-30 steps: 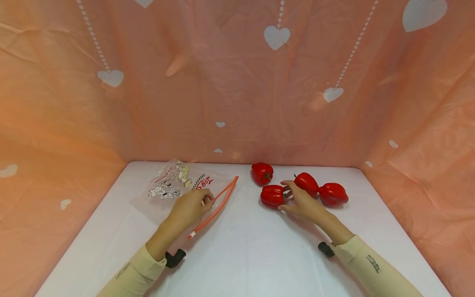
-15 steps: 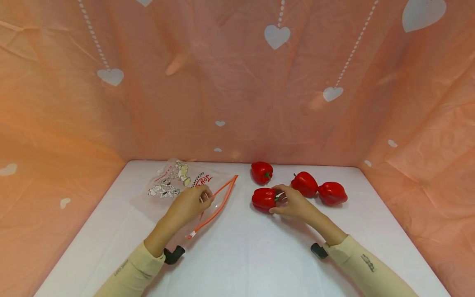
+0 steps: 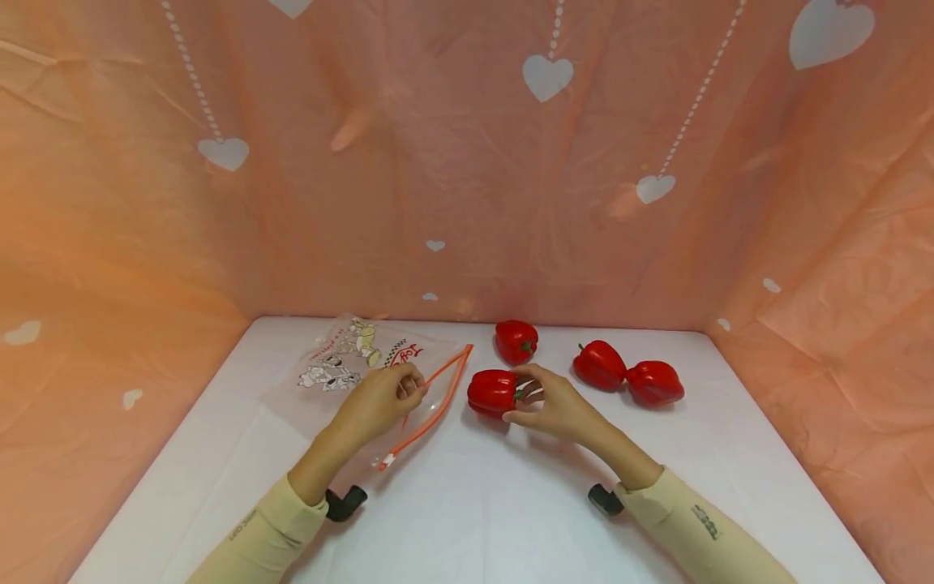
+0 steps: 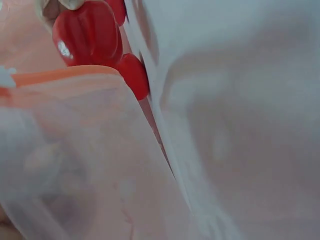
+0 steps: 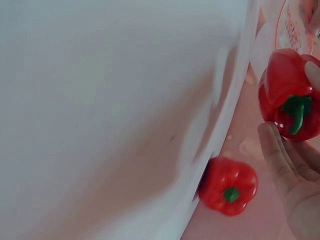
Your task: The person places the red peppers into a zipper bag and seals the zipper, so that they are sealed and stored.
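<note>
Table (image 3: 467, 519) | three peppers (image 3: 599, 366) nearby | right grip (image 3: 553, 404) holds pepper (image 3: 492, 392) | left grip (image 3: 381, 399) seemingly pinches bag (image 3: 343, 357)

Shines smooth and glossy, like moulded plastic, on the red bell peppers (image 3: 490, 392). Looks like thin, translucent plastic film in the zip bag (image 3: 336, 365), with smooth orange plastic along the zip strip (image 3: 454, 391). Appears matt and cloth-like on the white table (image 3: 467, 503), soft and matt on the cloth sleeves (image 3: 273, 523), thin and creased on the peach curtain (image 3: 467, 178).
</note>
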Action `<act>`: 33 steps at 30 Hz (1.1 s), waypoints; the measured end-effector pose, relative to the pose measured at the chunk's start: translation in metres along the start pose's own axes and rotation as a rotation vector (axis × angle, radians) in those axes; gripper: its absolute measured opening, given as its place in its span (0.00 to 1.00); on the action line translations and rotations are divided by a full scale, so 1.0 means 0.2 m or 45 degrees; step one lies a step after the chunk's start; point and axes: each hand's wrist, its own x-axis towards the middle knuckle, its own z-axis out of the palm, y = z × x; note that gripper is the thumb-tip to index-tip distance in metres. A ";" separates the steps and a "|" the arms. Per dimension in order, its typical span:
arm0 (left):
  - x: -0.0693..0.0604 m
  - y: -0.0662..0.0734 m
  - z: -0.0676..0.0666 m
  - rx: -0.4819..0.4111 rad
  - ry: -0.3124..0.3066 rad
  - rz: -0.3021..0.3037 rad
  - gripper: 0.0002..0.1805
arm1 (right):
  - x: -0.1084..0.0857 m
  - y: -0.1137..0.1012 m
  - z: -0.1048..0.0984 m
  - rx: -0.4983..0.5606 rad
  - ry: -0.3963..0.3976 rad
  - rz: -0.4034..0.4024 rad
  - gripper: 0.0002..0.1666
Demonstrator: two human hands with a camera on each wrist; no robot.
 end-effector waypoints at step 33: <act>0.01 0.04 -0.04 -0.439 0.056 -0.115 0.07 | 0.09 -0.15 0.22 0.156 0.049 -0.046 0.37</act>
